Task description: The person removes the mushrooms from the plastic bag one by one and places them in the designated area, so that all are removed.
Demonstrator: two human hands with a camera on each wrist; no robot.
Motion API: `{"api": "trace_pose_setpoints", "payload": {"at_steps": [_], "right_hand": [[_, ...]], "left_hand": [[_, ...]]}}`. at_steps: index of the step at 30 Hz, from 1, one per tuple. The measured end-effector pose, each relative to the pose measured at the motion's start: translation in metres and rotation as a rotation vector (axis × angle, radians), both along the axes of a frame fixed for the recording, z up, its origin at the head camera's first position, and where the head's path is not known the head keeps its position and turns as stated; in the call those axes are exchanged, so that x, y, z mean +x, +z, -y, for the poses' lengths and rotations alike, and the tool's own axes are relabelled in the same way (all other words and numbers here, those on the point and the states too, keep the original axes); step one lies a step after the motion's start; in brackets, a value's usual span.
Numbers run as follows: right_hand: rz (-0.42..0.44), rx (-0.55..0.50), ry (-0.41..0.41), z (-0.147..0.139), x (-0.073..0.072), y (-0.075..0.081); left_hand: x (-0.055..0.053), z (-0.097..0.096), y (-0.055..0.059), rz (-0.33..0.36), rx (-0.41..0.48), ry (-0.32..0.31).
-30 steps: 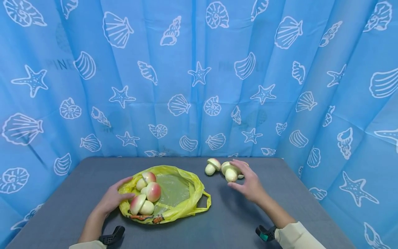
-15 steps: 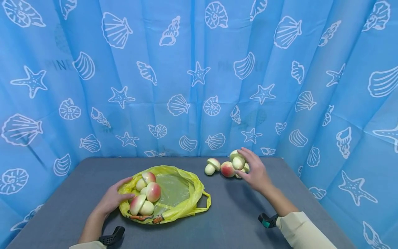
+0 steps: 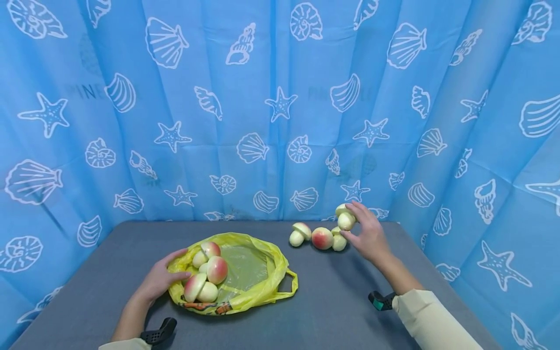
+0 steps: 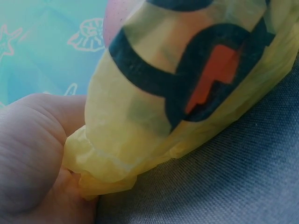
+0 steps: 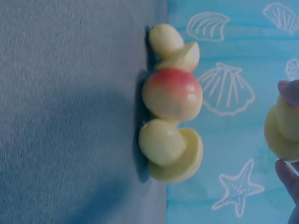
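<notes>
A pale mushroom (image 3: 346, 220) is pinched between thumb and fingers of the right hand (image 3: 369, 236), raised by the far edge of the table (image 3: 315, 311), toward its far right corner; near it, three mushrooms (image 3: 322, 238) sit along that edge; nearer the table's left edge, the left hand (image 3: 159, 279) grips the side of a yellow bag (image 3: 251, 300) with three more mushrooms (image 3: 216, 270) visible inside. Beyond hangs a blue curtain (image 3: 271, 165).

Yellow bag (image 3: 253, 297), cream-red mushrooms (image 3: 217, 270), grey table (image 3: 315, 301), shell-patterned blue curtain (image 3: 280, 167)
</notes>
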State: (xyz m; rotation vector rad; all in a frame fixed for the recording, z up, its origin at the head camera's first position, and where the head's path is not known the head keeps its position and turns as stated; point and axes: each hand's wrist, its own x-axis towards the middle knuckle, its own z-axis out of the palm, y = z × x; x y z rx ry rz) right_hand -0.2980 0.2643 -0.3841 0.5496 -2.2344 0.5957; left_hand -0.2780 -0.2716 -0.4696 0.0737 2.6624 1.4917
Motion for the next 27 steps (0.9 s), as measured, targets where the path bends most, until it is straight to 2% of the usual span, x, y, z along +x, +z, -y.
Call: {"api": "trace_pose_setpoints", "payload": {"at_steps": [13, 27], "right_hand": [[0.092, -0.004, -0.079, -0.02, -0.005, -0.009], [0.205, 0.001, -0.145, -0.042, -0.015, -0.032]], "left_hand": [[0.002, -0.001, 0.003, 0.003, 0.015, -0.007], [0.003, -0.002, 0.005, -0.014, -0.005, -0.007]]}}
